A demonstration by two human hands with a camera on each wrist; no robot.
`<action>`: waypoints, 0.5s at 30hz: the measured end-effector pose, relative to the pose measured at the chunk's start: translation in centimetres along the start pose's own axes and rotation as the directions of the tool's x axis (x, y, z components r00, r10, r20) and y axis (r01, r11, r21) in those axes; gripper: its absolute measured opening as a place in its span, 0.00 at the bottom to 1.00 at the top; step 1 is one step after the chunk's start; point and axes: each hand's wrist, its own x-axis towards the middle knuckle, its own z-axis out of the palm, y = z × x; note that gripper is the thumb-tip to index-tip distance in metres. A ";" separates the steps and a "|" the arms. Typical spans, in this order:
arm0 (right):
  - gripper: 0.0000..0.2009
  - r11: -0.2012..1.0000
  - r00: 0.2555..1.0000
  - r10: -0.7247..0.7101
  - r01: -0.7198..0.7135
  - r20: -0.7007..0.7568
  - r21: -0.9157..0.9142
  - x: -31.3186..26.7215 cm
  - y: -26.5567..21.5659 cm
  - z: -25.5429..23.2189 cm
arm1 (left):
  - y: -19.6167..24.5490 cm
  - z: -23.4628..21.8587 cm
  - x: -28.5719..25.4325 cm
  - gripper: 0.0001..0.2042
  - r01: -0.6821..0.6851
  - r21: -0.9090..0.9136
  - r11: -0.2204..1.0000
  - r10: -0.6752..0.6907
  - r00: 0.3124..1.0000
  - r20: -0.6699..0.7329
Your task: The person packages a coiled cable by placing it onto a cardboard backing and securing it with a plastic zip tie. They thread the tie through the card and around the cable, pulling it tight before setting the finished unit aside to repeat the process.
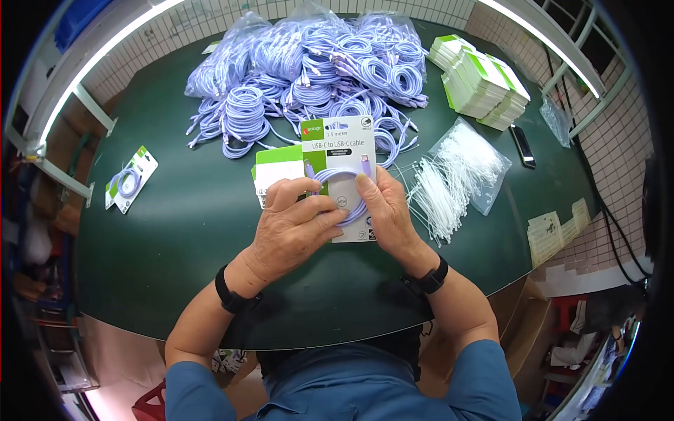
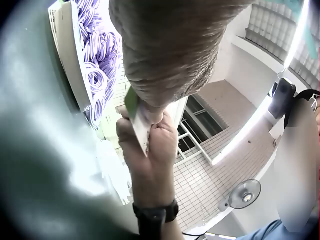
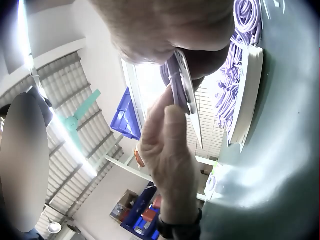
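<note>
In the head view a white and green packaging card [image 1: 338, 143], printed "USB-C to USB-C cable", stands up in front of the person. A coiled lilac cable [image 1: 335, 172] lies against its face, with its two plugs near the card's middle. My right hand [image 1: 390, 214] grips the card's right edge, thumb pressing on the coil. My left hand [image 1: 291, 223] pinches the coil at its left and lower side with fingers and thumb. In the right wrist view the left fingertips [image 3: 175, 116] touch the coil at the card's side.
Behind lies a big heap of lilac cables [image 1: 302, 63], partly bagged. A stack of cards [image 1: 277, 172] sits behind the left hand, more card stacks [image 1: 481, 81] at back right. White cable ties [image 1: 449, 186] and a phone [image 1: 522, 146] lie right; a carded cable [image 1: 132, 179] lies left.
</note>
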 end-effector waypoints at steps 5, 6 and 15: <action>0.17 0.996 0.995 -0.061 0.056 -0.074 -0.062 -0.2 0.7 0.5 | 0.3 0.5 0.3 0.15 0.017 -0.071 0.997 -0.015 1.000 0.021; 0.17 0.997 0.994 -0.055 0.050 -0.091 -0.059 -0.4 0.5 0.7 | 0.5 0.8 0.4 0.14 0.018 -0.074 0.997 -0.018 1.000 0.008; 0.16 0.999 0.983 -0.036 0.032 -0.181 -0.022 -1.3 0.6 1.6 | 0.5 1.5 0.0 0.10 -0.057 -0.120 0.991 0.048 0.996 -0.074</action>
